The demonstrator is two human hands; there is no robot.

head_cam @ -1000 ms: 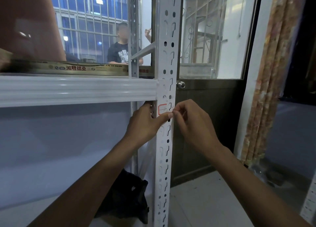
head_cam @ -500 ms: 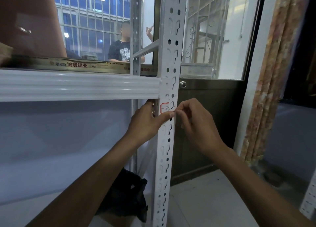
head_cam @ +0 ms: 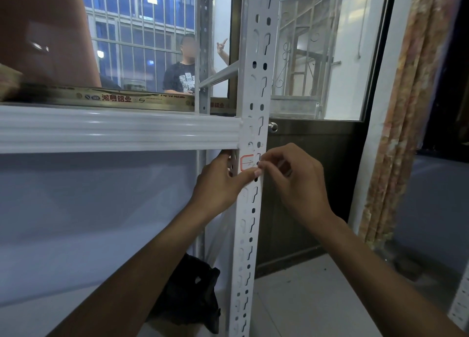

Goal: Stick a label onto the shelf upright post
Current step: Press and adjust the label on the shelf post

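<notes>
1. The label (head_cam: 246, 162), white with a red border, lies on the front face of the white shelf post (head_cam: 255, 123), just below the joint with the horizontal shelf beam (head_cam: 119, 128).
2. Your left hand (head_cam: 220, 182) wraps the post from the left side; its thumb presses across the front face at the label's lower edge, so this hand is clasping the post and pinning the label.
3. Your right hand (head_cam: 291, 176) has its fingertips (head_cam: 262, 160) pinched together at the label's right edge; whether they grip the label itself or a backing strip cannot be told.
4. Handling, as a judgement: the label is thin, light and limp, likely to crease or stick to itself. Take it by the edges only, and smooth it outward from the pinned side.
5. The post's punched slots lie under part of the label; press on solid metal between them.
</notes>
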